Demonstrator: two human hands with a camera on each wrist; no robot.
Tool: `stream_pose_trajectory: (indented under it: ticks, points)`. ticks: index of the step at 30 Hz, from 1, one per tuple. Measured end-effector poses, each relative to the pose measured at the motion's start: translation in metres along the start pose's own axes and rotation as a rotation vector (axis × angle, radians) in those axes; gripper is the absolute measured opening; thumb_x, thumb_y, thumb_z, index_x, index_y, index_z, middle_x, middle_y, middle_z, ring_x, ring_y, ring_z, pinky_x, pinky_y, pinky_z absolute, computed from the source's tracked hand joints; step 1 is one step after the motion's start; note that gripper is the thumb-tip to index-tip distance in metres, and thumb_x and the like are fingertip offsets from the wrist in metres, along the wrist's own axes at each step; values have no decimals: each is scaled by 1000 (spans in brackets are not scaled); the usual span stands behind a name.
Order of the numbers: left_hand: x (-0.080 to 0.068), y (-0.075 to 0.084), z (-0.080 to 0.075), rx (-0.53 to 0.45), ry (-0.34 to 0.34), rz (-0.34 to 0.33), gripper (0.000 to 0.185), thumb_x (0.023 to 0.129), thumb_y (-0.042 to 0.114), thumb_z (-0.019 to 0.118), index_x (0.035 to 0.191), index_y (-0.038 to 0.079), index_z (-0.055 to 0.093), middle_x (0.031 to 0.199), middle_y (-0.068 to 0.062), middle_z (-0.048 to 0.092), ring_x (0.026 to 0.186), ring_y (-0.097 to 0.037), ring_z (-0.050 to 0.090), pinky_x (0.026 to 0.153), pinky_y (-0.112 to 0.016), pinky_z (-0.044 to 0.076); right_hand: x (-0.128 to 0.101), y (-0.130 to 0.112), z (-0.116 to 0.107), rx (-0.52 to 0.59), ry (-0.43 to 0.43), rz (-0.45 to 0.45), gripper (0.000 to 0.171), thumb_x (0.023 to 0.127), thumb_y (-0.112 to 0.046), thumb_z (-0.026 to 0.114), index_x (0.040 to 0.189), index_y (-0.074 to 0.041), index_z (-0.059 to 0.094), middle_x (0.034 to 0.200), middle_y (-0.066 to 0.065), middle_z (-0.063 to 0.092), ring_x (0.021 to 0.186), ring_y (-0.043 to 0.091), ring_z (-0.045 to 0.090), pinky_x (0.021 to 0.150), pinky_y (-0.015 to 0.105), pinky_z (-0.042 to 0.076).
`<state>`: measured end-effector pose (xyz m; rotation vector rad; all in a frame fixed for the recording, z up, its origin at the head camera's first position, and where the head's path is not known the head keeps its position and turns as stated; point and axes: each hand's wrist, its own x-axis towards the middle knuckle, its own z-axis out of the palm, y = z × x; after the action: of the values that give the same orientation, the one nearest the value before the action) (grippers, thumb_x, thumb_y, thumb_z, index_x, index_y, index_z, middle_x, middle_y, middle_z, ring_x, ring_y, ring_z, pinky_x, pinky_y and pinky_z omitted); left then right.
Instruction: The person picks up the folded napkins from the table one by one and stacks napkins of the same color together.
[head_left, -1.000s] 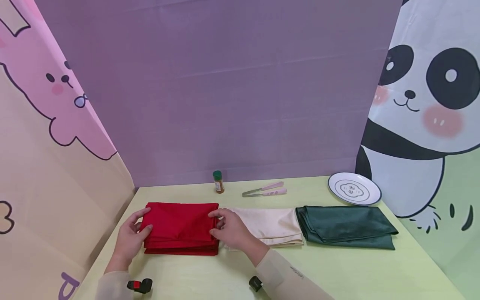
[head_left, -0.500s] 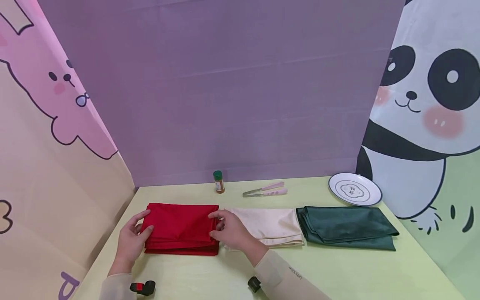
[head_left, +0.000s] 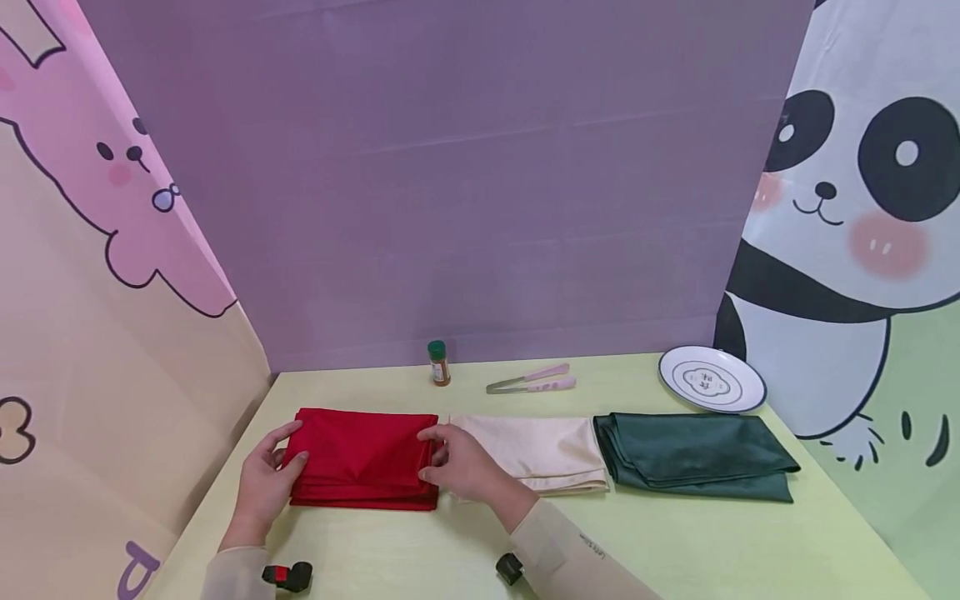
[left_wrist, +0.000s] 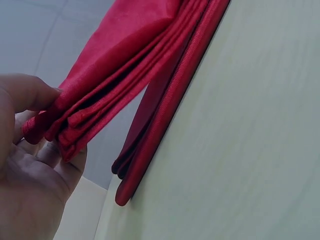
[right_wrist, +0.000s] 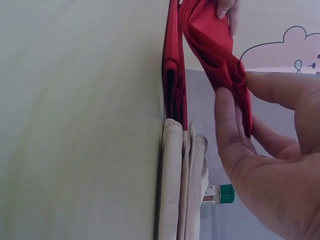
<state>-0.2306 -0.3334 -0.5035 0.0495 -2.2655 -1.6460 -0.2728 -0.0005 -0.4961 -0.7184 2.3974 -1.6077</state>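
A folded red cloth (head_left: 360, 450) is stretched between both hands. The left hand (head_left: 261, 483) pinches its left side, thumb above and fingers beneath, and several layers show in the left wrist view. On the opposite side, the right hand (head_left: 471, 468) grips the edge between thumb and fingers. Beneath the held part lies more folded red cloth (left_wrist: 150, 145) flat on the table, with a gap between the two in both wrist views. A folded cream cloth (head_left: 540, 446) lies just right of the red stack, partly behind the right hand.
A folded dark green cloth (head_left: 697, 450) lies right of the cream one. Along the back stand a green-capped spice jar (head_left: 438, 367), pink-handled tongs (head_left: 528, 381) and a white plate (head_left: 712, 379). A purple backdrop (head_left: 480, 183) rises behind the table.
The far edge of the held red cloth has dipped slightly, and the left hand has shifted a little to the right. Both hands keep their grip; the rest stays put.
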Motion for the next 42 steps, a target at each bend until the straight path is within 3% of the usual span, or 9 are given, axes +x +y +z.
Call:
stream_pose_trajectory:
  ticks: [9, 22, 34, 38, 42]
  points:
    - [2, -5, 0, 20, -21, -33, 52, 103, 4, 65, 153, 12, 52, 142, -20, 56, 96, -7, 66, 74, -24, 60, 0, 2, 1, -37, -38, 1, 58, 89, -4, 81, 142, -4, 59, 102, 7, 66, 91, 16, 64, 67, 28, 56]
    - [2, -11, 3, 57, -17, -28, 51, 102, 1, 63, 152, 9, 52, 131, -26, 61, 92, -3, 67, 72, -24, 60, 0, 3, 1, -52, -53, 21, 66, 89, -2, 79, 149, 0, 52, 114, 6, 63, 100, 21, 66, 75, 30, 58]
    - [3, -16, 3, 136, -13, -78, 50, 102, 5, 64, 150, 10, 54, 135, -25, 61, 92, -1, 65, 72, -23, 59, -3, -2, -2, -109, -84, 56, 64, 92, -8, 78, 149, 2, 51, 108, 6, 67, 98, 18, 65, 76, 32, 58]
    - [3, -15, 3, 181, -14, -73, 50, 102, 6, 65, 151, 10, 54, 136, -24, 60, 94, -5, 65, 72, -22, 58, -3, -2, -2, -124, -84, 65, 62, 92, -10, 77, 148, 2, 53, 103, 3, 66, 93, 16, 63, 73, 32, 57]
    - [2, -15, 3, 225, -17, -59, 50, 101, 6, 66, 150, 10, 54, 137, -23, 59, 103, -20, 66, 72, -22, 57, -4, -3, -3, -146, -86, 59, 60, 93, -9, 76, 147, 4, 53, 96, 1, 64, 87, 16, 62, 69, 30, 55]
